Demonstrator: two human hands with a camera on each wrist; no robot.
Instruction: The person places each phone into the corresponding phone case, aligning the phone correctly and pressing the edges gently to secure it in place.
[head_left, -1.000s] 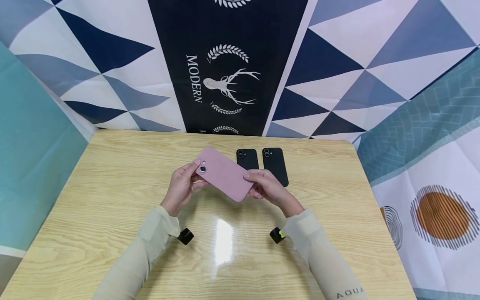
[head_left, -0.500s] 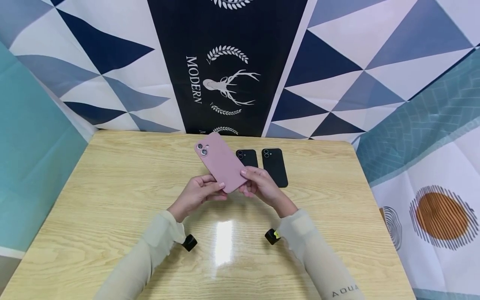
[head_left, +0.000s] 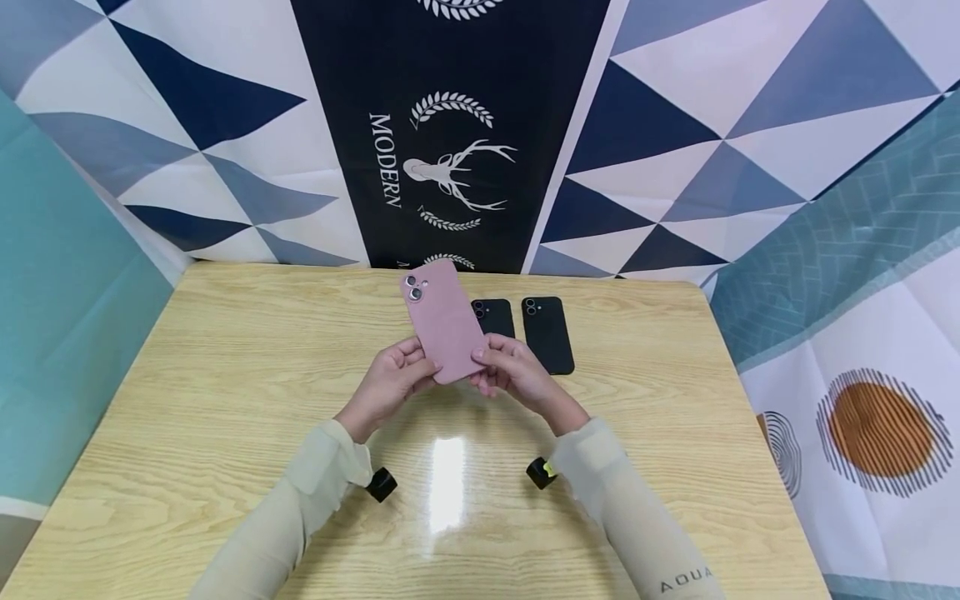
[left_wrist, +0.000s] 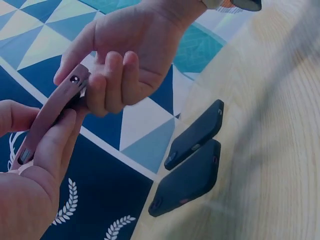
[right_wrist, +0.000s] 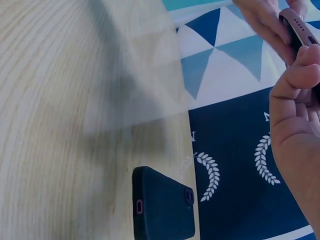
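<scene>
Both hands hold a pink phone case (head_left: 447, 321) with two camera lenses showing at its upper left corner. It is raised above the table, tilted, camera end away from the person. The left hand (head_left: 392, 377) pinches its lower left corner, thumb on the back. At the lower right corner the right hand (head_left: 517, 373) pinches it the same way. In the left wrist view the case (left_wrist: 47, 117) appears edge-on, with openings along its rim. Just beyond the right hand lie two black phones (head_left: 548, 335), side by side; the left one (head_left: 495, 317) is partly hidden.
The wooden table (head_left: 225, 400) ends at a patterned cloth wall (head_left: 637, 167) behind the phones. Black wrist cameras (head_left: 382, 484) hang under both sleeves. A bright reflection lies on the table's middle.
The left hand has shifted from the camera end to the lower left corner. The case has turned more upright, its camera end swinging up and away. The black phones have not moved.
</scene>
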